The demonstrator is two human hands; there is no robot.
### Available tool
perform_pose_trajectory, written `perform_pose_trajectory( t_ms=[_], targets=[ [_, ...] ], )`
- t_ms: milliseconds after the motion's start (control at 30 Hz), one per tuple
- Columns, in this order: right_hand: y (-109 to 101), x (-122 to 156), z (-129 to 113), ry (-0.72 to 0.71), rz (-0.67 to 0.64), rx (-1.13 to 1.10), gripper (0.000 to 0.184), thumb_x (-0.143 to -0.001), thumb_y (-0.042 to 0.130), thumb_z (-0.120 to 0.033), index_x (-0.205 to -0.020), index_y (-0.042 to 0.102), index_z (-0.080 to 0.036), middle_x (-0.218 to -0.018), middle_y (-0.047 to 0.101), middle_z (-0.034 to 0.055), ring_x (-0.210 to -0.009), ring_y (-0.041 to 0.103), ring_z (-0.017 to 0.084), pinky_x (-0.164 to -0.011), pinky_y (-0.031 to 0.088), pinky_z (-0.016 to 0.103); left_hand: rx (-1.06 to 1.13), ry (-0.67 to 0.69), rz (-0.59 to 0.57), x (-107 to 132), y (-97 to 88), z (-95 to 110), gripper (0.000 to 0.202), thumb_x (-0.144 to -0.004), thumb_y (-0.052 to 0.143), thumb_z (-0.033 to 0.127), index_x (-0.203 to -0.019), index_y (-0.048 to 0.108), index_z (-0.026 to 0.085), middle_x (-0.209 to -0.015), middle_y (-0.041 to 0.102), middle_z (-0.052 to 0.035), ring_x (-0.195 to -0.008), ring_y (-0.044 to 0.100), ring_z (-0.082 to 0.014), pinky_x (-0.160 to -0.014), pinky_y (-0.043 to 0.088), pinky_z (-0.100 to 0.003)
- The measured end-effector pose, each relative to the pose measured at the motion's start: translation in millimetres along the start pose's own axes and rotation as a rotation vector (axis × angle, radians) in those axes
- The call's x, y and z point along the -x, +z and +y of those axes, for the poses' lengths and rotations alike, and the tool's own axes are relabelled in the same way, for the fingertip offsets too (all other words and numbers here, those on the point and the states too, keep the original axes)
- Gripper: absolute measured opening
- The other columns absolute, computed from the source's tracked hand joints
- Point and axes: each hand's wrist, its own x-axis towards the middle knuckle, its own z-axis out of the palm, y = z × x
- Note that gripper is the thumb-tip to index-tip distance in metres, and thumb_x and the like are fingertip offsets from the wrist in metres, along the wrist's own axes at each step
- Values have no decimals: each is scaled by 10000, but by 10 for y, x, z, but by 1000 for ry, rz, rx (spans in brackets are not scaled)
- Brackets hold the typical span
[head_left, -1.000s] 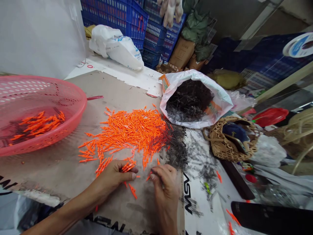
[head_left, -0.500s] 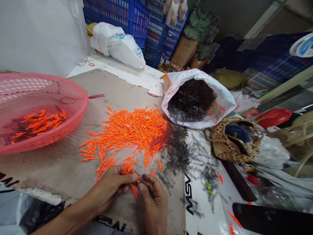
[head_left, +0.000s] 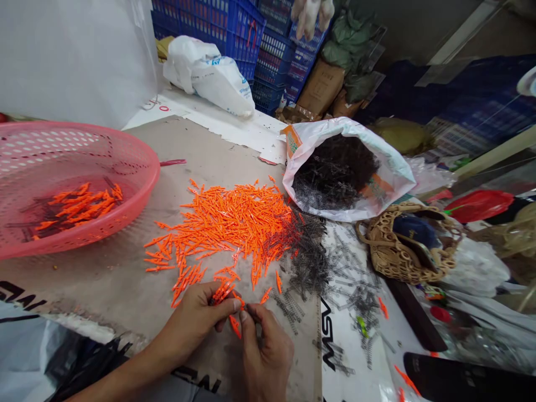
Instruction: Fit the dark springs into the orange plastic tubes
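At the left, the basin (head_left: 144,187) sits on the worktop (head_left: 121,290), perhaps to keep its mix of orange and dark pieces apart from the loose heap. The orange clips (head_left: 234,215) lie spread out in front of the hands, likely so that single ones can be picked out. The left hand (head_left: 231,300) holds a small bunch of clips, seemingly as a ready supply, with one at its thumb tip. The right hand (head_left: 245,310) meets it there, thumb and finger drawn narrow; I cannot tell what, if anything, they pinch. Dark springs (head_left: 310,262) lie against the heap's right edge, probably to be near that hand. Behind them the sack (head_left: 400,184) lies with its mouth towards the worktop, which would make its dark contents easy to reach.

Counted: one basin; clips heaped too thickly to number, with two lying apart between heap and right hand; two hands; springs past counting; one green bit (head_left: 361,326) among them; one sack; one basket (head_left: 377,254).
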Motion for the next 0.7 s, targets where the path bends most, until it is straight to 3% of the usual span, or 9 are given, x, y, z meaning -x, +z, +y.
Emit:
perform_pose_trajectory(
  t_ms=[167,300,533,700],
  targets=[
    [28,25,-35,-135,111,151,116,-947,526,-265,-960,640,-244,-804,678,6,-722,630,160,-673,432,264,-61,-20,32,-10,9,-26,263,-712,684,391,-620,666,145,-499,508,56,-497,432,-107,-489,345,-212],
    [32,24,-65,-187,125,220,116,-963,505,-248,-988,619,-239,-780,654,15,-706,603,175,-658,399,283,-85,-25,47,-7,23,-34,273,-703,678,406,-609,652,150,-489,499,57,-492,437,-113,-486,346,-217],
    [32,43,-13,-148,77,190,135,-975,484,-275,-1000,614,-246,-798,657,12,-701,580,180,-655,384,293,-141,34,-10,-15,-8,-14,284,-730,658,397,-567,617,168,-480,477,62,-482,420,-107,-483,321,-216],
    [29,51,-34,-63,40,131,200,-974,449,-307,-955,634,-233,-776,657,15,-711,600,178,-659,402,286,-3,-25,-61,27,0,-51,261,-756,656,380,-629,661,152,-481,482,63,-482,402,-100,-501,322,-216]
  ],
)
